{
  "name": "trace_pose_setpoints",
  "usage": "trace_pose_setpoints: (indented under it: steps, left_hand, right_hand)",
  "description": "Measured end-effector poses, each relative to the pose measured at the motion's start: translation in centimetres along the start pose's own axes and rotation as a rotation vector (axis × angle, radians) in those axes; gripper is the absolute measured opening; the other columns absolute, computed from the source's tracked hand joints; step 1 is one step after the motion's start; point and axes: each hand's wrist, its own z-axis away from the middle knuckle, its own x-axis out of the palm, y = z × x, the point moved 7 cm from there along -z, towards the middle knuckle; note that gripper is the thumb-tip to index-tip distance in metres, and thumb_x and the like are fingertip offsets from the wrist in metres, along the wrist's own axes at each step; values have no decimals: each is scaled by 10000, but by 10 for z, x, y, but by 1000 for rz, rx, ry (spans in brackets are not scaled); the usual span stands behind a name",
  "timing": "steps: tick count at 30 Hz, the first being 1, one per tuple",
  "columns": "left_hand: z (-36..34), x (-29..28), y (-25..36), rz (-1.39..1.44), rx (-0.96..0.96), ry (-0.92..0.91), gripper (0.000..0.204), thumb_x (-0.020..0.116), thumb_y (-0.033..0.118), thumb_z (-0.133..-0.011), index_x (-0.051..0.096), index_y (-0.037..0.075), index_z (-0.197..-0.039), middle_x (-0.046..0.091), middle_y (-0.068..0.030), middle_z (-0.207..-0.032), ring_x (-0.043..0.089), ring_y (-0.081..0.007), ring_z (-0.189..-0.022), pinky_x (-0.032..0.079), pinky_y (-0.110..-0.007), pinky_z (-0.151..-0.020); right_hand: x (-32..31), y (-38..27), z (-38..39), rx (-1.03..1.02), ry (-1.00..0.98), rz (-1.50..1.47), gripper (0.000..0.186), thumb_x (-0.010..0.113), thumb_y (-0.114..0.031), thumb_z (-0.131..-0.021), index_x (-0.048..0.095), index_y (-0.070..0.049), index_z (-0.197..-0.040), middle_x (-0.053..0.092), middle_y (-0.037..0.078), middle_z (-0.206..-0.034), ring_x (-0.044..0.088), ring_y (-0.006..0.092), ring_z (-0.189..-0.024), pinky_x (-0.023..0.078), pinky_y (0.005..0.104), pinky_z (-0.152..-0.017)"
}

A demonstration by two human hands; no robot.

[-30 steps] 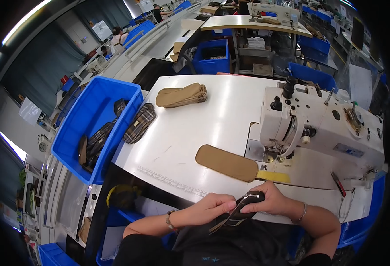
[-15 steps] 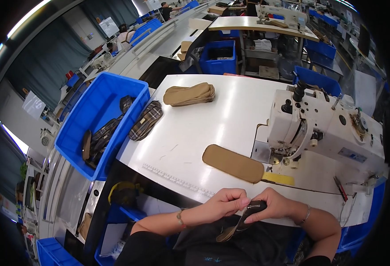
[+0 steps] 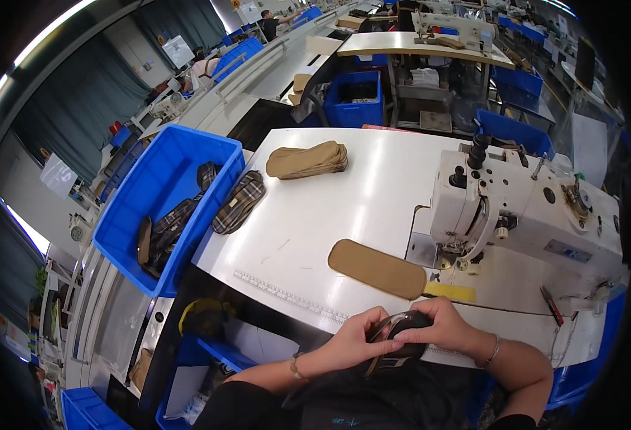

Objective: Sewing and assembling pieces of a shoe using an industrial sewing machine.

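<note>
My left hand and my right hand both grip a dark zippered pouch at the table's front edge, fingers wrapped round its curved top, thumbs pressing on it. Just beyond them a flat khaki oval piece lies beside a yellow strip near the sewing machine. Farther back is a stack of khaki oval pieces. At left, plaid pieces lie against a blue bin that holds more plaid items.
The blue bin stands at the table's left edge, along a long rail. Red-handled snips lie right of my hands. Behind are another machine table, more blue bins and co-workers, one in dark clothing.
The pouch has been turned and bent, so its zipper now curves over the top between my hands. My left hand has shifted and rotated round it. The bin and pieces appear unmoved.
</note>
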Motion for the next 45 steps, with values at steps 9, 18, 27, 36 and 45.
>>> trace_pose_setpoints:
  steps: [9,18,27,36,45]
  left_hand:
    - [11,15,-1,209,14,49,211,747,155,-914,582,48,-988,577,46,-857,520,-25,-776,449,-198,-677]
    - [9,29,-17,541,-208,13,165,727,89,-912,702,11,-1054,703,-8,-921,639,-59,-805,525,-220,-707]
    - [2,27,-16,275,-75,-215,168,740,80,-899,714,-7,-1041,711,-4,-941,620,-39,-820,515,-199,-737]
    - [3,31,-14,507,-117,61,244,709,167,-941,682,6,-1122,704,-12,-947,635,-57,-819,531,-218,-713]
    - [-4,45,-10,628,-260,71,175,697,129,-943,702,18,-1079,720,-36,-895,663,-81,-751,541,-240,-655]
  right_hand:
    - [-3,10,-2,-123,49,-284,138,699,-123,-942,666,-3,-881,660,-18,-809,571,27,-732,465,204,-645]
    - [-2,1,0,-127,57,-320,149,688,-133,-943,624,-24,-865,623,-34,-815,526,32,-741,437,208,-670]
    - [3,1,0,-165,-29,-318,173,656,-156,-973,661,-3,-893,664,-7,-829,568,32,-771,469,202,-694]
    - [-5,0,2,-125,180,-292,315,597,-249,-1017,597,-51,-772,541,-75,-720,424,5,-675,378,202,-580]
    - [-12,5,-10,-35,288,-267,397,609,-315,-1004,570,-56,-705,486,-70,-643,392,16,-610,344,231,-521]
